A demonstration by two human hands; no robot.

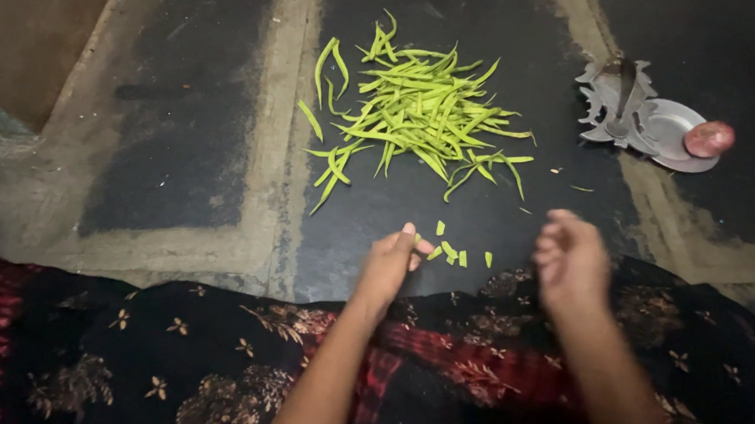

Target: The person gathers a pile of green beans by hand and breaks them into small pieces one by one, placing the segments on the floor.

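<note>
A heap of long green bean pods lies on the dark floor slab ahead of me. Several short cut green pieces sit on the slab just in front of my knees. My left hand hovers beside these pieces, fingers curled with a small green piece at the fingertips. My right hand is a little to the right, fingers loosely bent, palm turned inward, and nothing shows in it.
A floor-standing metal blade cutter with a round steel plate stands at the right, and a reddish round onion rests on the plate. Dark floral cloth covers my lap. Pale cement strips border the slabs.
</note>
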